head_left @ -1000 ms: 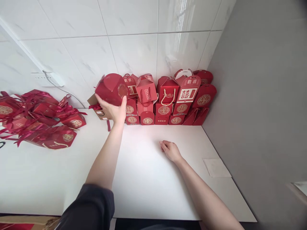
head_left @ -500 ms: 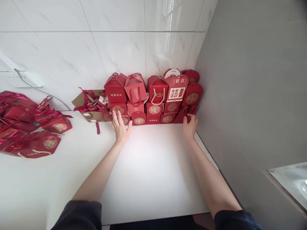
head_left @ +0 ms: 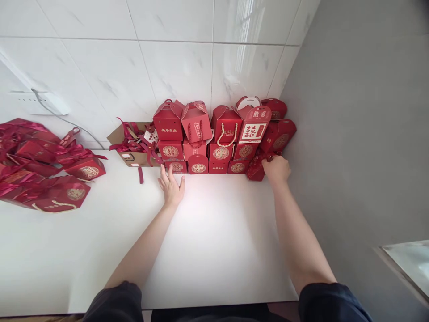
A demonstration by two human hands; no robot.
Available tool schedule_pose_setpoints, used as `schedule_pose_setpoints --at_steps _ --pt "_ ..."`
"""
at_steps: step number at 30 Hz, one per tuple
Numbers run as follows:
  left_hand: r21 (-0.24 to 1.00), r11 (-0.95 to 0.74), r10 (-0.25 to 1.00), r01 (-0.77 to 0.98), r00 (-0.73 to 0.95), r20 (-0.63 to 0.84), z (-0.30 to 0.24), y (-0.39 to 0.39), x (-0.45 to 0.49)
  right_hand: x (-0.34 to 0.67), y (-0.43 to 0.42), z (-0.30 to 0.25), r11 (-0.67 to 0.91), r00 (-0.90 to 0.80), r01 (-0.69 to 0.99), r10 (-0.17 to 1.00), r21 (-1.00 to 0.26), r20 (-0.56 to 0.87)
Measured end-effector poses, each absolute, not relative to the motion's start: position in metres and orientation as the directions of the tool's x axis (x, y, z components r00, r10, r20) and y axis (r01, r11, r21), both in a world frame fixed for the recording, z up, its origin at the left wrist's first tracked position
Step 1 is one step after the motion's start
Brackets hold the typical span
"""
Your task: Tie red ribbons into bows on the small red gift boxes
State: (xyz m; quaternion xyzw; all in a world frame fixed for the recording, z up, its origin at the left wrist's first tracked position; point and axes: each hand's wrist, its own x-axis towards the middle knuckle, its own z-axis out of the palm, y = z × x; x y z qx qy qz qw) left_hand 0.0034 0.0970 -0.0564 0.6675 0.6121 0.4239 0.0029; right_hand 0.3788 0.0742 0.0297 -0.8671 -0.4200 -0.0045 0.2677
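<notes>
Small red paper gift box point(head_left: 255, 171): sits at the bottom right end of the stacked row, on the white tabletop point(head_left: 214, 241), tipped a little out of line with its neighbours and near the grey side wall point(head_left: 351, 134).
Right hand point(head_left: 276, 169): fingers curled closed over the right side of the small red paper gift box, gripping it; the thumb is hidden.
Left hand point(head_left: 172, 188): lies palm down on the tabletop with fingers spread wide, holding nothing; its fingertips reach just beside the low red box with a gold round emblem point(head_left: 177, 167).
Stack of red gift boxes point(head_left: 221, 134): about three tiers pressed against the white tiled wall point(head_left: 181, 67), the top ones with rope handles.
Brown cardboard carton point(head_left: 129, 157): just left of the stack, with dark red ribbons spilling over it.
Loose heap of red ribboned boxes point(head_left: 47, 170): far left on the tabletop, well apart from both hands.
</notes>
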Motion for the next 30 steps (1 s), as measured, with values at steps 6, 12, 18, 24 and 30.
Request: schedule_pose_setpoints --at_steps 6,12,18,24,30 --pt "0.527 -0.231 0.839 0.818 -0.107 0.534 -0.059 0.099 0.001 0.372 0.027 0.051 -0.499 0.611 0.76 0.766 -0.416 0.198" --pt "0.542 -0.265 0.821 0.798 -0.109 0.561 -0.049 0.088 0.008 0.355 -0.009 0.082 -0.427 0.525 0.817 0.829 -0.389 0.194" --pt "0.607 -0.592 0.805 0.53 0.349 0.48 -0.025 0.022 0.037 0.281 -0.026 0.083 -0.122 0.238 0.793 0.964 -0.598 0.119" --pt "0.715 -0.627 0.77 0.311 0.385 0.508 -0.009 -0.016 0.042 0.247 -0.04 0.095 0.254 -0.603 0.458 0.793 -0.852 -0.088" --pt "0.738 -0.607 0.793 0.295 0.291 0.535 -0.02 -0.007 0.039 0.246 -0.033 0.11 0.478 -0.36 0.574 0.876 -0.665 0.32"
